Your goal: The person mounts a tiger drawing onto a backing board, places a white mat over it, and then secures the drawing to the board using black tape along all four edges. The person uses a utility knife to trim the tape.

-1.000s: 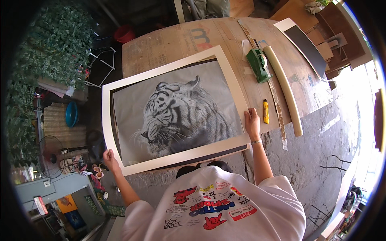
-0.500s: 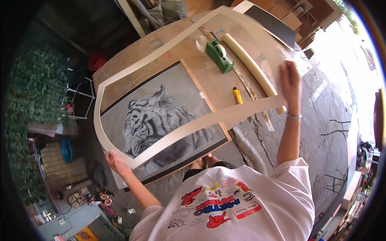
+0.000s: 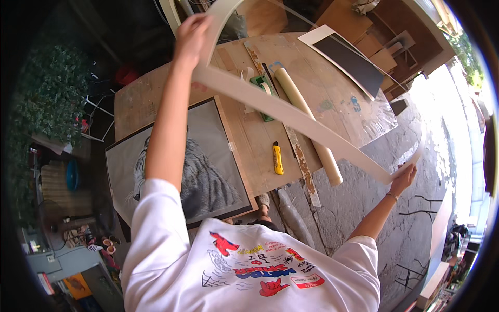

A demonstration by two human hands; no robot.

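A large white picture mat (image 3: 312, 128), a thin frame with an open middle, hangs tilted in the air over the worktable. My left hand (image 3: 191, 44) is raised at the far left and closed on one corner of it. At the right, beyond the table edge, my right hand (image 3: 404, 178) grips another corner from below. Flat on the table at the left lies a black-and-grey tiger drawing (image 3: 210, 179) with a dark border; my left arm covers part of it. The far part of the mat runs out of the picture at the top.
On the wooden table (image 3: 145, 88) lie a yellow box cutter (image 3: 277, 158), a green tape dispenser (image 3: 258, 81) partly behind the mat, a pale roll (image 3: 326, 160) and a worn straightedge (image 3: 307, 184). A dark panel with a white border (image 3: 351, 65) rests at the far right.
The mat has swung up and away from above the drawing toward the right. My left hand has risen far up with its corner; my right hand has moved down and right.
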